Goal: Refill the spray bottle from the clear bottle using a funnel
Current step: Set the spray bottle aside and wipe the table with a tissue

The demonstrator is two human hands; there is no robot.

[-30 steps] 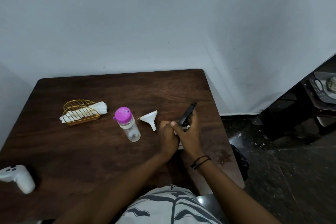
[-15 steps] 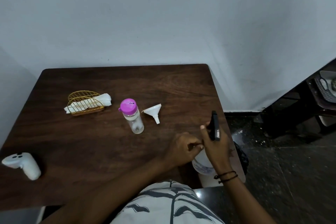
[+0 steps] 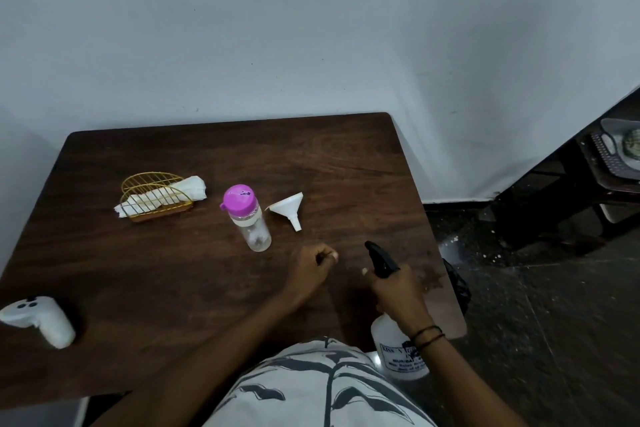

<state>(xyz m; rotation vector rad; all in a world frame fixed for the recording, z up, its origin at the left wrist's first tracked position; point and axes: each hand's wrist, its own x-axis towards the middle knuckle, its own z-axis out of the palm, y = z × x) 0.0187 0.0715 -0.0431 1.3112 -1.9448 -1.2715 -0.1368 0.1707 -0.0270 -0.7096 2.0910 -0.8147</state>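
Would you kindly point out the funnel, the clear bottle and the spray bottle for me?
funnel (image 3: 286, 207), head view, on its white cone.
clear bottle (image 3: 258, 231), head view, on its see-through body below the pink cap.
spray bottle (image 3: 391, 340), head view, on its white body near the label.

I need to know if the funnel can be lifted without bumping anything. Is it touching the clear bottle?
Apart. The head view shows bare table between the funnel and the clear bottle.
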